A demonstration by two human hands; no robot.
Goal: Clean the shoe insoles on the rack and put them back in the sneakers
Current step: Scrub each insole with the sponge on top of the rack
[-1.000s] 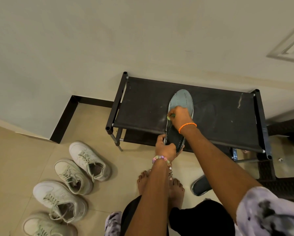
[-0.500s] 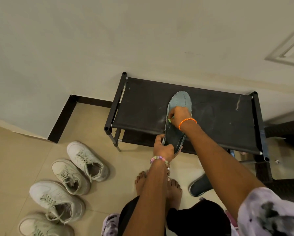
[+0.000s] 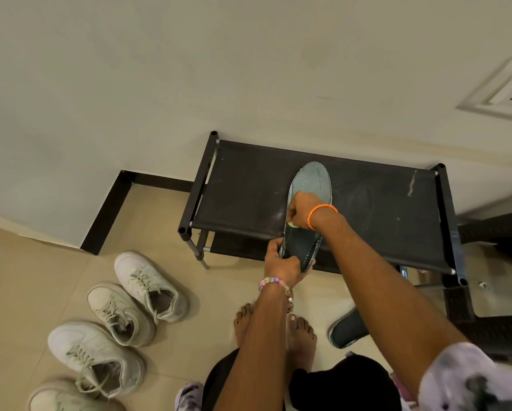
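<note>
A grey-blue insole [image 3: 312, 180] with a dark heel part lies lengthwise on the black shoe rack [image 3: 249, 197], its heel overhanging the front edge. My left hand [image 3: 280, 262] grips the heel end. My right hand [image 3: 300, 210] presses a small pale green thing [image 3: 292, 224], only partly visible, against the middle of the insole. Several white sneakers [image 3: 148, 284] stand on the floor to the left. A second dark insole [image 3: 348, 329] lies on the floor under my right forearm.
The rack stands against a cream wall with a socket plate [image 3: 508, 94] at the upper right. Dark wicker furniture [image 3: 498, 232] is to the right of the rack. My bare feet [image 3: 300, 330] are on the tiled floor in front.
My right hand has slid a little toward the heel along the insole. The left hand keeps its hold on the heel end. The camera shifted slightly.
</note>
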